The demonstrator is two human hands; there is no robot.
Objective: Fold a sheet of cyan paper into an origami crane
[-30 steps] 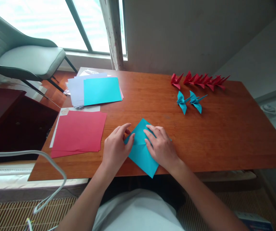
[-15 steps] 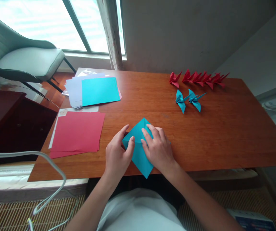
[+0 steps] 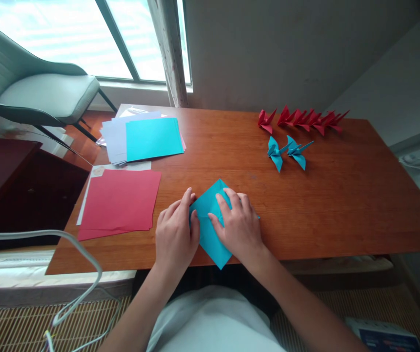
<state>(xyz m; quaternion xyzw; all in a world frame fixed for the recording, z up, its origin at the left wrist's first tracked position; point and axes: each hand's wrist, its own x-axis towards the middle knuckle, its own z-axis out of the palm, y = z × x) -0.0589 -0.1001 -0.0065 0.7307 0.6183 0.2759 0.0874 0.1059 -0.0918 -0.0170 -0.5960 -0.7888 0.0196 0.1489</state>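
A blue sheet of origami paper (image 3: 213,238), folded into a diamond shape, lies at the table's front edge, its near corner jutting past that edge. My left hand (image 3: 176,226) closes on its left corner, thumb on top and fingers beside and behind; that corner is hidden. Across the paper's right half my right hand (image 3: 238,222) rests flat, fingers spread and pressing down. Farther back stand two blue paper cranes (image 3: 296,152) and, behind them, a row of red paper cranes (image 3: 307,120).
Red paper sheets (image 3: 120,200) lie left of my hands on the wooden table (image 3: 342,200). Behind them is a stack of blue sheets (image 3: 155,139) over white ones. A chair (image 3: 49,95) stands by the window, and a white cable (image 3: 74,244) loops at the lower left.
My left thumb and fingers have drawn together over the paper's left corner. My right thumb has shifted slightly left; the right hand otherwise stays on the paper.
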